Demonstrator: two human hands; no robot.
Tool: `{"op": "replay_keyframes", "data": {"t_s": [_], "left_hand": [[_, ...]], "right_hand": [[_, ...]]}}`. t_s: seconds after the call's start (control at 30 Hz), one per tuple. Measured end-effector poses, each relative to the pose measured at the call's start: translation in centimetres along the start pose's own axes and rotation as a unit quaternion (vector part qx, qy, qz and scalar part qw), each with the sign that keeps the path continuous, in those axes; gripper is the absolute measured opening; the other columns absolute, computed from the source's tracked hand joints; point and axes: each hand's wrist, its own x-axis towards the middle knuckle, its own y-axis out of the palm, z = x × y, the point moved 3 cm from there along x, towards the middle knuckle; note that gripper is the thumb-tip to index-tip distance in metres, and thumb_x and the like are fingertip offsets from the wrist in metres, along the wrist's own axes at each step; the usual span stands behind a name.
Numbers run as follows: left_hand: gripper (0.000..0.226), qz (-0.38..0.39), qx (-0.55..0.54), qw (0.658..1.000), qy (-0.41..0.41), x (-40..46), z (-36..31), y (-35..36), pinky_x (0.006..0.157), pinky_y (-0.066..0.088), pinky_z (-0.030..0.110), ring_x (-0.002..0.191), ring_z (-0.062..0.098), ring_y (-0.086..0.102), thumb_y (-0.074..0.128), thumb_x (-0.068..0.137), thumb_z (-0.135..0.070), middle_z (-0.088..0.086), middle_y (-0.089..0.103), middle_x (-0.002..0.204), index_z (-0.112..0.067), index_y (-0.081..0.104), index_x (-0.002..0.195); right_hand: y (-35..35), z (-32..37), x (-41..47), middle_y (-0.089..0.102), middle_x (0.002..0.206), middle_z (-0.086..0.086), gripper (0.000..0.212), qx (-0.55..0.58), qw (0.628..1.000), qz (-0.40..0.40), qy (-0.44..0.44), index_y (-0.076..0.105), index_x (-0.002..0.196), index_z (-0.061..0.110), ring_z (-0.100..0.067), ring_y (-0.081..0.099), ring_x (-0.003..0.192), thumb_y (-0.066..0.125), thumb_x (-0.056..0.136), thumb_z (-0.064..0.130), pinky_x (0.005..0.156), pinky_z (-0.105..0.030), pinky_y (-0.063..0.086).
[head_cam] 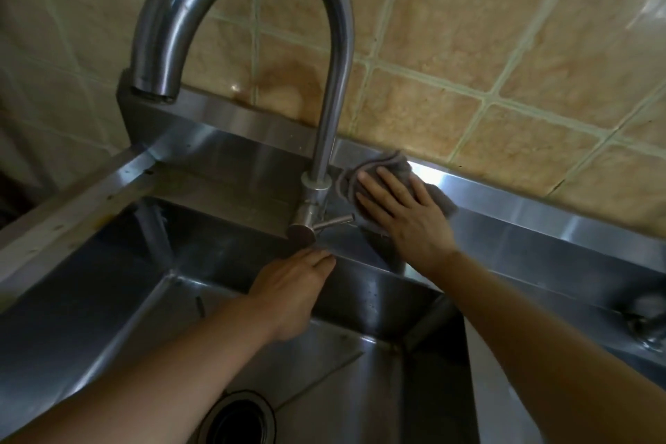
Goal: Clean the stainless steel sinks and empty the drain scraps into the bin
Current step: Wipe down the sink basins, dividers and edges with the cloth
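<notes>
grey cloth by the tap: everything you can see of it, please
The cloth is grey and soft-looking, with a stitched edge along its near-left side, bunched in folds. It lies on the steel ledge behind the sink, just right of the faucet base, close under the tiled wall. The right hand lies flat on it with fingers straight, covering most of it; only its edges show. Wet or dry: cannot tell.

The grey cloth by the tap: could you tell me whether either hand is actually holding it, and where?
The right hand presses flat on the grey cloth's middle; nothing is gripped. The left hand rests on the sink edge.
</notes>
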Motion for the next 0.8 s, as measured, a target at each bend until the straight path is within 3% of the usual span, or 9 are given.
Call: {"op": "replay_keyframes", "data": {"t_s": [0.13,0.23,0.33,0.43,0.5,0.57,0.63,0.73,0.8], "left_hand": [[0.073,0.001,0.015,1.000,0.007,-0.5,0.1,-0.5,0.113,0.029,0.032,0.141,0.014,0.023,0.059,0.089,-0.013,-0.002,0.019,0.156,-0.018,0.021,0.151],[0.068,-0.012,0.009,1.000,-0.001,-0.2,0.3,-0.7,0.110,0.034,0.035,0.136,0.016,0.033,0.060,0.087,-0.011,-0.001,0.030,0.151,-0.018,0.029,0.147],[0.067,-0.014,-0.002,1.000,-0.011,0.1,-0.2,-0.5,0.108,0.037,0.036,0.133,0.017,0.037,0.063,0.085,-0.012,-0.001,0.033,0.148,-0.019,0.033,0.145],[0.067,-0.009,-0.001,1.000,-0.004,0.3,-0.8,-0.3,0.107,0.037,0.036,0.132,0.017,0.038,0.063,0.085,-0.011,-0.001,0.033,0.148,-0.019,0.033,0.145],[0.065,-0.010,0.000,1.000,-0.001,0.4,-0.9,-0.3,0.106,0.039,0.037,0.131,0.018,0.040,0.062,0.084,-0.010,-0.001,0.035,0.147,-0.020,0.036,0.143],[0.062,-0.016,-0.003,1.000,0.000,0.5,-0.8,-0.4,0.106,0.039,0.037,0.130,0.017,0.040,0.062,0.083,-0.009,-0.002,0.038,0.144,-0.021,0.039,0.140],[0.060,-0.017,-0.009,1.000,0.002,0.7,-0.7,-0.4,0.106,0.039,0.036,0.130,0.015,0.040,0.061,0.083,-0.008,-0.003,0.039,0.142,-0.021,0.040,0.138],[0.057,-0.011,-0.014,1.000,0.008,1.2,-1.0,-0.4,0.103,0.041,0.035,0.127,0.014,0.041,0.061,0.082,-0.006,-0.004,0.041,0.138,-0.020,0.043,0.134],[0.056,-0.014,-0.011,1.000,0.010,1.5,-1.2,-0.5,0.102,0.041,0.034,0.126,0.014,0.041,0.061,0.082,-0.006,-0.004,0.041,0.137,-0.020,0.044,0.133]], "right_hand": [[-0.9,2.1,2.0,0.020,0.158,0.000,0.060,-0.021,0.998,0.039,-0.035,0.032,0.147,0.023,-0.025,0.018,0.145,0.034,0.087,0.028,0.113,-0.046,-0.013],[-0.4,2.9,2.6,0.011,0.159,0.004,0.054,-0.036,0.990,0.109,-0.086,0.029,0.146,0.032,-0.023,0.010,0.147,0.041,0.094,0.034,0.109,-0.046,-0.020],[0.2,4.0,2.4,0.044,0.145,0.012,0.044,-0.069,0.975,0.162,-0.133,0.055,0.131,0.036,-0.016,0.037,0.138,0.045,0.089,0.035,0.116,-0.048,0.002],[-0.3,3.5,2.0,0.056,0.134,0.013,0.044,-0.028,0.983,0.105,-0.148,0.063,0.124,0.029,-0.014,0.051,0.128,0.038,0.088,0.028,0.115,-0.042,0.022],[0.3,2.1,0.3,0.059,0.131,0.009,0.038,-0.033,0.986,0.066,-0.147,0.067,0.117,0.024,-0.016,0.057,0.121,0.051,0.082,0.025,0.112,-0.043,0.027],[1.8,0.1,-3.5,0.038,0.148,0.008,0.057,-0.070,0.977,0.142,-0.145,0.057,0.131,0.026,-0.018,0.043,0.134,0.068,0.075,0.025,0.116,-0.045,0.015],[2.6,-2.2,-7.6,0.008,0.154,0.006,0.074,-0.056,0.971,0.208,-0.101,0.037,0.143,0.027,-0.021,0.025,0.144,0.069,0.077,0.026,0.118,-0.049,0.002],[2.9,-3.7,-11.3,-0.028,0.148,0.001,0.078,-0.055,0.959,0.267,-0.075,-0.001,0.145,0.025,-0.024,-0.010,0.144,0.054,0.090,0.025,0.115,-0.049,-0.016],[2.1,-3.3,-10.5,-0.034,0.147,0.002,0.073,-0.044,0.959,0.272,-0.070,-0.009,0.147,0.026,-0.023,-0.019,0.142,0.043,0.096,0.025,0.110,-0.049,-0.022]]}}
